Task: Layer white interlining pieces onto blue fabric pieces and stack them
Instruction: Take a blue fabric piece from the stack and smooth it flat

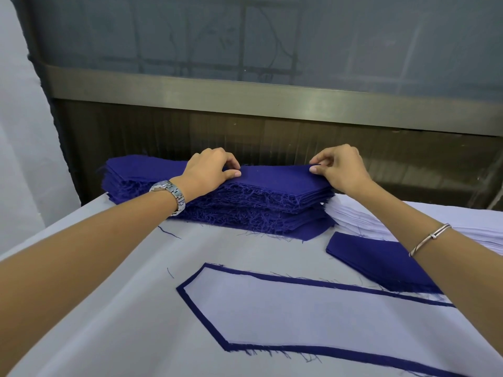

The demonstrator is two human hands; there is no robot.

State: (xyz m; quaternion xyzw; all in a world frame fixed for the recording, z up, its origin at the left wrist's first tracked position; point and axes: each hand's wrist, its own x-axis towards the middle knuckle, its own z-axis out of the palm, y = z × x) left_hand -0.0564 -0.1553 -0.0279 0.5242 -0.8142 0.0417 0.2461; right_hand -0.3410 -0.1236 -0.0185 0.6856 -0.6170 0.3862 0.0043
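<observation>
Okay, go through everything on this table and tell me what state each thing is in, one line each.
left hand: pinching the top blue piece's edge.
right hand: pinching that piece's pointed end.
top blue piece: on the stack, right tip slightly raised.
blue fabric stack: tall, edges frayed.
white interlining stack: flat, beside the blue stack, untouched.
layered piece: white interlining flat on blue, blue border showing.
small blue pile: flat, partly hidden by the right forearm.

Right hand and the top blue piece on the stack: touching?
Touching. The head view shows the right hand with thumb and fingers pinching the right end of the top blue piece, atop the blue stack.
</observation>
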